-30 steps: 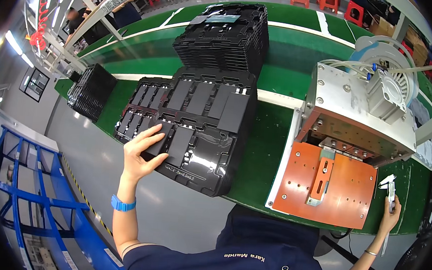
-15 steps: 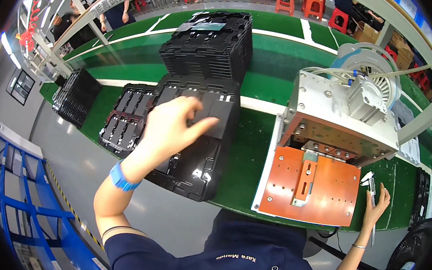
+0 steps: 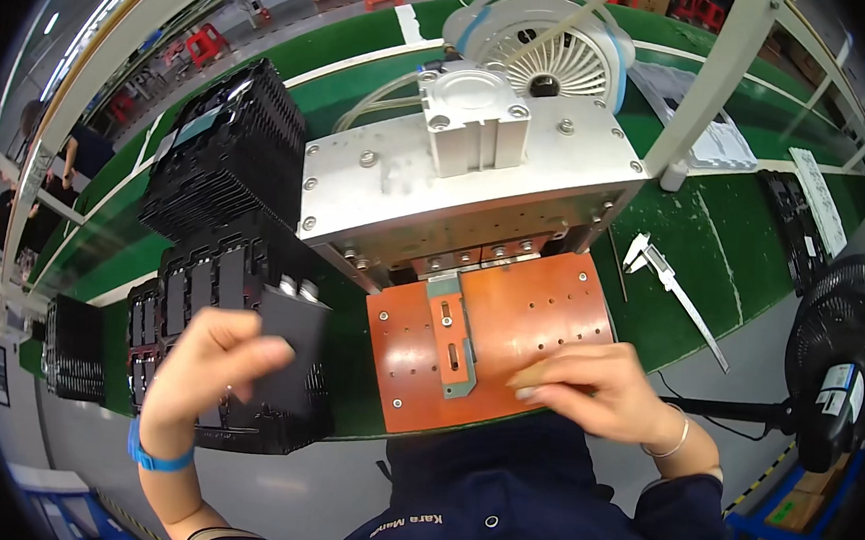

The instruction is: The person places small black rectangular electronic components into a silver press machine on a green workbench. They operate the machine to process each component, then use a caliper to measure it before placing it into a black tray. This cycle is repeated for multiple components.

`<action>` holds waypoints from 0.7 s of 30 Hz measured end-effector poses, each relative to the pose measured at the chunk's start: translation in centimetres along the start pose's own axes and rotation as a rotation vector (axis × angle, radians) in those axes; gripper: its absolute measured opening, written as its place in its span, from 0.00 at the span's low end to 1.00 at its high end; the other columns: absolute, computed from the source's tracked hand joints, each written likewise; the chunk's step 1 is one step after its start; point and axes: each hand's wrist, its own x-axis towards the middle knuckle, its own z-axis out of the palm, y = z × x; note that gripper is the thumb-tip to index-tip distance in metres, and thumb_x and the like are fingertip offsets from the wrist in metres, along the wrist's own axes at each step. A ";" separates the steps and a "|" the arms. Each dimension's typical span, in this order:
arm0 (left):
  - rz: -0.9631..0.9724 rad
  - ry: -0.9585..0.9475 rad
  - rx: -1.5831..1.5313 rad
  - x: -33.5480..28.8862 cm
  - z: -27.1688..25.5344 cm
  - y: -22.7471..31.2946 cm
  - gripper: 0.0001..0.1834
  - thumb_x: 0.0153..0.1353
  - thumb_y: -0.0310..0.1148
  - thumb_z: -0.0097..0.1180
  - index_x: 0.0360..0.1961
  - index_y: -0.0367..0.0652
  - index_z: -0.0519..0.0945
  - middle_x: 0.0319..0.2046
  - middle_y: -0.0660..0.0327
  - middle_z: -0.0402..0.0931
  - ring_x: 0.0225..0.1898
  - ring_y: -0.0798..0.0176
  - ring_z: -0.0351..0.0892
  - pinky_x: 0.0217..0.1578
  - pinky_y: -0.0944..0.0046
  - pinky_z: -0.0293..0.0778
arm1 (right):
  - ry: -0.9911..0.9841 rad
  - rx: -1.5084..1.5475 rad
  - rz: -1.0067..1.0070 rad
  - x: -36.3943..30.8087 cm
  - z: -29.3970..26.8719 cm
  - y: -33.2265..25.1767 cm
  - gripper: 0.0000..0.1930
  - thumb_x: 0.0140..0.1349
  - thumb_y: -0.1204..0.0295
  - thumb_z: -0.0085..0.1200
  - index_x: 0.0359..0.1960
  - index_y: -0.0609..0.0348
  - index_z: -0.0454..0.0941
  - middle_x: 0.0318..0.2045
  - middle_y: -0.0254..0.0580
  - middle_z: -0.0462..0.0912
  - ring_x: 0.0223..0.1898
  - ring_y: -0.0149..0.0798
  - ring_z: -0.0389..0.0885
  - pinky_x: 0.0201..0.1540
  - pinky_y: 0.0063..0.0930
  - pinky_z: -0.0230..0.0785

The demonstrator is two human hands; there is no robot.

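My left hand [image 3: 203, 366] is closed on a flat black battery cell [image 3: 292, 348] with two metal tabs at its top edge, held up over the black trays. Its thumb lies against the cell's face. My right hand [image 3: 600, 387] hovers at the front edge of an orange plate [image 3: 534, 322], fingertips pinched together; whatever they hold, if anything, is too small to name. A slotted orange stop block [image 3: 454, 347] with a metal edge is fixed on the plate, in front of a metal press [image 3: 458, 197]. Right of the plate, a caliper [image 3: 671, 279] lies on the green bench.
Behind the left hand stands a tall stack of black trays [image 3: 225, 155]; another tray [image 3: 175, 287] holds several cells. A fan [image 3: 542, 62] stands behind the press, and a black fan [image 3: 833, 348] at the right. A frame post [image 3: 711, 89] rises at the back right.
My left hand has lifted a battery cell from the tray area. My right hand has left the caliper and moved left over the orange plate. The view has swung right.
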 end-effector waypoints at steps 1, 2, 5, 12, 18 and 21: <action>-0.002 -0.095 0.021 0.2 2.2 1.7 0.14 0.65 0.33 0.63 0.24 0.36 0.81 0.18 0.69 0.78 0.17 0.79 0.73 0.17 0.76 0.67 | -0.044 0.096 0.066 0.6 0.8 -0.3 0.09 0.64 0.75 0.60 0.44 0.62 0.84 0.34 0.41 0.87 0.34 0.36 0.86 0.42 0.25 0.77; 0.030 -0.163 0.022 1.0 5.0 3.3 0.18 0.66 0.33 0.62 0.20 0.36 0.78 0.15 0.67 0.77 0.17 0.77 0.76 0.17 0.75 0.68 | -0.088 0.189 0.130 1.1 1.4 -0.6 0.11 0.66 0.73 0.59 0.48 0.63 0.83 0.34 0.41 0.87 0.36 0.34 0.86 0.44 0.24 0.77; 0.171 -0.333 0.034 3.2 9.2 2.7 0.22 0.70 0.39 0.58 0.20 0.37 0.76 0.14 0.62 0.78 0.17 0.73 0.78 0.19 0.71 0.70 | -0.142 0.658 0.353 2.7 2.7 -0.8 0.13 0.70 0.69 0.56 0.50 0.63 0.81 0.36 0.38 0.87 0.36 0.28 0.85 0.42 0.18 0.77; 0.850 0.021 0.883 5.9 11.1 0.7 0.22 0.62 0.50 0.62 0.43 0.40 0.80 0.45 0.53 0.80 0.40 0.59 0.82 0.33 0.64 0.78 | -0.168 0.320 0.768 4.6 -2.2 1.6 0.15 0.69 0.62 0.57 0.33 0.63 0.81 0.29 0.40 0.87 0.30 0.26 0.86 0.30 0.18 0.78; 1.004 -0.195 1.054 5.8 12.7 -2.0 0.40 0.62 0.63 0.53 0.66 0.46 0.68 0.67 0.50 0.63 0.69 0.47 0.61 0.63 0.44 0.63 | -0.033 -0.498 0.228 5.1 -0.7 1.4 0.12 0.60 0.68 0.65 0.28 0.63 0.76 0.21 0.39 0.82 0.21 0.39 0.83 0.23 0.30 0.72; 0.994 -0.207 1.080 5.7 12.6 -2.0 0.41 0.62 0.65 0.51 0.66 0.47 0.68 0.68 0.50 0.63 0.69 0.47 0.61 0.63 0.43 0.63 | 0.119 -0.627 -0.142 5.4 0.4 2.0 0.08 0.55 0.74 0.65 0.36 0.58 0.81 0.33 0.37 0.81 0.31 0.41 0.81 0.32 0.31 0.73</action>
